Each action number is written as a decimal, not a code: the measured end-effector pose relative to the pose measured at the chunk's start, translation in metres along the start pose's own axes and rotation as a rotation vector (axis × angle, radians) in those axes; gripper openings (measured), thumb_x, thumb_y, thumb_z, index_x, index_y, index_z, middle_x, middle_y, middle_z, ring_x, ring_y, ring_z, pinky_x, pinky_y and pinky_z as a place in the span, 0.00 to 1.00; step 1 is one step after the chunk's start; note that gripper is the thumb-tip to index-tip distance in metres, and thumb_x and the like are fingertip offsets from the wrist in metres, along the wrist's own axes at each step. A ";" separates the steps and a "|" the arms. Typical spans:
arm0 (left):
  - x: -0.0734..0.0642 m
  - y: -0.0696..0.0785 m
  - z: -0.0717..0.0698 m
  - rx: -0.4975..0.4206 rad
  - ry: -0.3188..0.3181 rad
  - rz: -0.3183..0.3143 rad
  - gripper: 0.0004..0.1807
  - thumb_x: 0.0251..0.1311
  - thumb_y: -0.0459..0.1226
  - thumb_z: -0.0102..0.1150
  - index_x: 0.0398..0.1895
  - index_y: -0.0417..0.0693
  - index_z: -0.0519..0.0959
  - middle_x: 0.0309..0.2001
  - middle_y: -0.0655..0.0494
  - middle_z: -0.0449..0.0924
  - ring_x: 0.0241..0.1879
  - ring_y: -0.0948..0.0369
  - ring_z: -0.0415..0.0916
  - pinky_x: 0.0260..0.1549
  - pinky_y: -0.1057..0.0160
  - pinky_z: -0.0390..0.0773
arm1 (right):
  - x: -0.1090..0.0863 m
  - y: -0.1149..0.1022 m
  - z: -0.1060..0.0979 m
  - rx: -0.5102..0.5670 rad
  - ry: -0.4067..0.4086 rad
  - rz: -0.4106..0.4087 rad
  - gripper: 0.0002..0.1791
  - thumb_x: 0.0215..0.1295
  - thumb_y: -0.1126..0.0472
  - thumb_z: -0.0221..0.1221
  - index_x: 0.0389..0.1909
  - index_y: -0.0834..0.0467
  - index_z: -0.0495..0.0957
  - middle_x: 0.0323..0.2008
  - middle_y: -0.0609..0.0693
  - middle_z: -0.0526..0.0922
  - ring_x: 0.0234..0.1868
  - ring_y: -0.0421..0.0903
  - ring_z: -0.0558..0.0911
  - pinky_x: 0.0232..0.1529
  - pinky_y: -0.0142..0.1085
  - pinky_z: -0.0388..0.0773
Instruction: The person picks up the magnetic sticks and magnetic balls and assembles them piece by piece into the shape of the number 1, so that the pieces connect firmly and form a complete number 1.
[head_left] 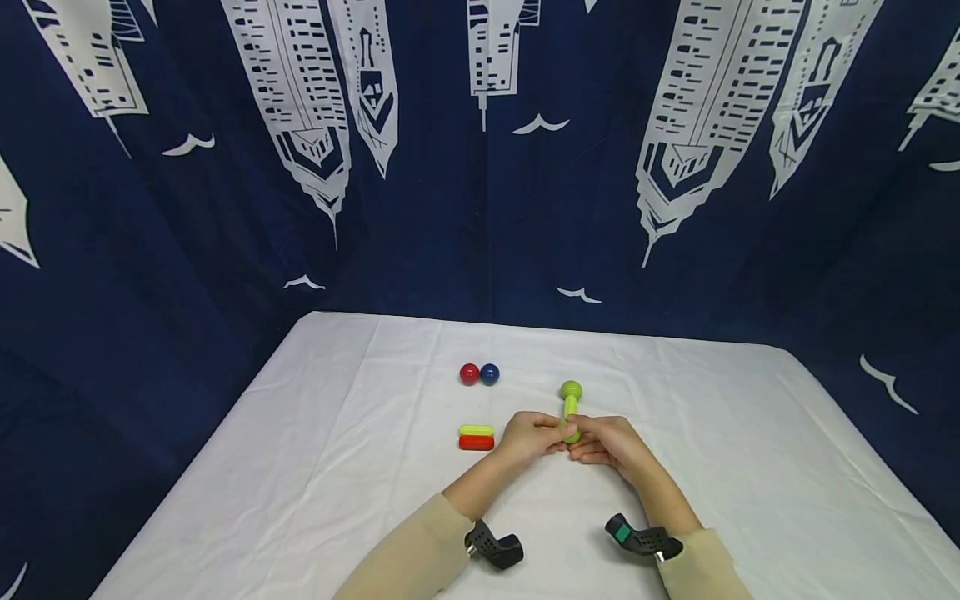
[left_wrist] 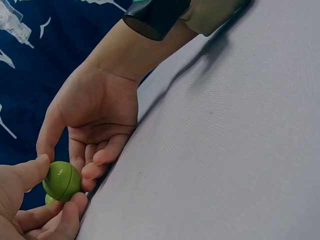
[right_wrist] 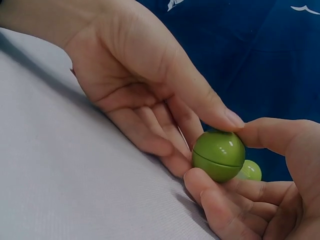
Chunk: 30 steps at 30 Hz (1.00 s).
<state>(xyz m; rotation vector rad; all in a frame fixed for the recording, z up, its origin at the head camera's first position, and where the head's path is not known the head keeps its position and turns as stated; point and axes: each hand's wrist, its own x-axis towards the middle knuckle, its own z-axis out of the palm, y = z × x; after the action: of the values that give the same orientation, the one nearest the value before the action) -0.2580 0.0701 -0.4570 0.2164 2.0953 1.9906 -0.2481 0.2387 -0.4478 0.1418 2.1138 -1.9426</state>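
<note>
A green dumbbell-shaped piece (head_left: pixel 571 405), a rod with a ball on its far end and another on its near end, points away from me. My left hand (head_left: pixel 528 437) and right hand (head_left: pixel 611 442) meet at the near green ball (right_wrist: pixel 218 156), pinching it from both sides. Both thumbs press its upper side, while fingers curl beneath it. A seam line runs round this ball. Behind it the far ball (right_wrist: pixel 251 170) peeks out in the right wrist view; the rod is mostly hidden there.
Left of the hands lie a yellow-green rod (head_left: pixel 476 430) and a red rod (head_left: pixel 476 443), side by side. Farther back, a red ball (head_left: pixel 469 374) and a blue ball (head_left: pixel 490 374) sit together. A white cloth (head_left: pixel 360 467) covers the table, with a dark blue patterned curtain (head_left: pixel 450 225) behind.
</note>
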 end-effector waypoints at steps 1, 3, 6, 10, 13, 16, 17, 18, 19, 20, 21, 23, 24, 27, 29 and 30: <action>-0.001 0.001 -0.002 0.012 0.006 0.000 0.15 0.58 0.36 0.69 0.40 0.30 0.83 0.29 0.49 0.85 0.27 0.64 0.81 0.31 0.68 0.82 | 0.000 0.000 0.000 -0.001 0.006 0.002 0.22 0.67 0.56 0.59 0.44 0.74 0.79 0.23 0.52 0.85 0.23 0.41 0.84 0.27 0.30 0.82; -0.003 0.004 -0.006 0.056 0.022 0.004 0.16 0.57 0.37 0.70 0.40 0.31 0.83 0.29 0.51 0.85 0.28 0.63 0.82 0.31 0.68 0.82 | 0.001 0.001 0.001 -0.005 0.019 0.008 0.23 0.66 0.55 0.59 0.44 0.75 0.78 0.22 0.52 0.84 0.22 0.41 0.84 0.27 0.29 0.82; -0.006 0.008 -0.014 0.087 0.044 0.003 0.15 0.56 0.37 0.69 0.40 0.33 0.82 0.30 0.52 0.84 0.30 0.61 0.83 0.32 0.66 0.82 | 0.001 0.000 0.002 -0.014 0.036 0.021 0.23 0.66 0.54 0.60 0.43 0.75 0.77 0.21 0.52 0.84 0.21 0.41 0.84 0.26 0.29 0.81; -0.006 0.014 -0.027 0.105 0.033 0.002 0.10 0.57 0.34 0.67 0.38 0.34 0.83 0.29 0.51 0.84 0.30 0.61 0.83 0.34 0.65 0.83 | 0.000 0.000 0.003 -0.023 0.042 0.024 0.23 0.65 0.54 0.60 0.42 0.74 0.77 0.21 0.51 0.84 0.21 0.41 0.84 0.26 0.30 0.81; -0.004 0.020 -0.041 0.118 0.004 0.006 0.09 0.57 0.31 0.66 0.38 0.32 0.83 0.29 0.49 0.85 0.30 0.61 0.83 0.35 0.64 0.82 | 0.000 0.000 0.003 -0.025 0.043 0.026 0.23 0.65 0.55 0.60 0.43 0.74 0.76 0.21 0.52 0.84 0.21 0.41 0.84 0.26 0.30 0.81; -0.002 0.025 -0.058 0.153 -0.010 0.005 0.09 0.56 0.30 0.65 0.39 0.32 0.83 0.31 0.49 0.85 0.31 0.61 0.83 0.36 0.65 0.81 | 0.001 0.000 0.003 -0.023 0.043 0.029 0.23 0.65 0.55 0.60 0.44 0.75 0.76 0.21 0.52 0.84 0.21 0.41 0.84 0.26 0.30 0.82; -0.001 0.025 -0.065 0.169 -0.015 0.003 0.09 0.57 0.29 0.65 0.40 0.32 0.83 0.31 0.49 0.85 0.31 0.61 0.83 0.36 0.66 0.81 | 0.001 0.000 0.003 -0.022 0.043 0.032 0.23 0.65 0.55 0.60 0.44 0.75 0.76 0.20 0.52 0.83 0.21 0.41 0.84 0.26 0.30 0.81; 0.000 0.026 -0.071 0.183 -0.021 0.001 0.09 0.57 0.30 0.65 0.40 0.33 0.83 0.32 0.50 0.85 0.32 0.61 0.83 0.36 0.66 0.81 | 0.001 0.000 0.002 -0.023 0.042 0.033 0.23 0.65 0.55 0.60 0.44 0.75 0.76 0.20 0.52 0.84 0.21 0.41 0.84 0.26 0.30 0.81; 0.000 0.027 -0.077 0.197 -0.023 -0.001 0.09 0.57 0.30 0.65 0.40 0.33 0.83 0.32 0.50 0.85 0.32 0.61 0.82 0.37 0.66 0.81 | 0.001 0.000 0.003 -0.022 0.040 0.032 0.23 0.65 0.55 0.60 0.44 0.75 0.76 0.20 0.52 0.83 0.21 0.41 0.84 0.26 0.30 0.82; 0.001 0.028 -0.082 0.208 -0.028 -0.004 0.09 0.57 0.30 0.65 0.41 0.33 0.83 0.32 0.51 0.84 0.32 0.61 0.81 0.37 0.66 0.81 | 0.001 0.000 0.003 -0.022 0.038 0.032 0.23 0.65 0.55 0.60 0.44 0.75 0.76 0.20 0.52 0.83 0.21 0.41 0.84 0.26 0.30 0.82; 0.002 0.028 -0.088 0.212 -0.036 -0.005 0.10 0.57 0.29 0.65 0.41 0.32 0.83 0.33 0.51 0.84 0.32 0.61 0.81 0.38 0.65 0.81 | 0.001 0.000 0.003 -0.020 0.037 0.032 0.23 0.65 0.55 0.60 0.44 0.75 0.76 0.20 0.52 0.83 0.21 0.41 0.84 0.26 0.30 0.82; 0.003 0.028 -0.097 0.236 -0.050 0.003 0.09 0.57 0.29 0.65 0.41 0.32 0.83 0.33 0.51 0.83 0.32 0.61 0.79 0.38 0.65 0.81 | 0.001 0.000 0.003 -0.024 0.035 0.032 0.23 0.66 0.55 0.60 0.44 0.75 0.76 0.20 0.51 0.83 0.21 0.41 0.84 0.26 0.29 0.81; 0.003 0.028 -0.102 0.256 -0.056 0.009 0.09 0.57 0.29 0.65 0.40 0.32 0.84 0.33 0.51 0.82 0.32 0.61 0.78 0.38 0.65 0.81 | 0.001 0.000 0.003 -0.024 0.035 0.032 0.23 0.66 0.55 0.60 0.44 0.75 0.76 0.20 0.51 0.83 0.21 0.41 0.84 0.26 0.29 0.81; 0.003 0.028 -0.113 0.362 -0.073 0.035 0.07 0.56 0.30 0.66 0.38 0.35 0.85 0.33 0.53 0.83 0.33 0.62 0.76 0.38 0.67 0.79 | 0.002 0.001 0.003 -0.027 0.038 0.032 0.22 0.66 0.55 0.59 0.43 0.75 0.76 0.20 0.51 0.83 0.21 0.41 0.84 0.26 0.29 0.81; 0.004 0.027 -0.120 0.436 -0.087 0.052 0.06 0.55 0.30 0.66 0.36 0.37 0.86 0.34 0.54 0.84 0.33 0.62 0.75 0.37 0.67 0.77 | 0.002 0.001 0.004 -0.029 0.038 0.031 0.22 0.66 0.55 0.60 0.43 0.75 0.76 0.20 0.51 0.83 0.21 0.41 0.84 0.26 0.29 0.81; 0.003 0.027 -0.122 0.467 -0.094 0.056 0.06 0.55 0.31 0.67 0.35 0.39 0.86 0.34 0.55 0.84 0.33 0.63 0.75 0.36 0.67 0.77 | 0.002 0.001 0.004 -0.029 0.035 0.030 0.23 0.66 0.55 0.60 0.43 0.75 0.75 0.20 0.51 0.83 0.21 0.41 0.84 0.26 0.29 0.81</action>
<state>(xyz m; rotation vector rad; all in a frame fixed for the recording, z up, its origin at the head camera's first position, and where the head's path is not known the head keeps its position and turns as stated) -0.2966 -0.0450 -0.4256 0.4445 2.4814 1.4539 -0.2494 0.2348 -0.4492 0.2017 2.1490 -1.9051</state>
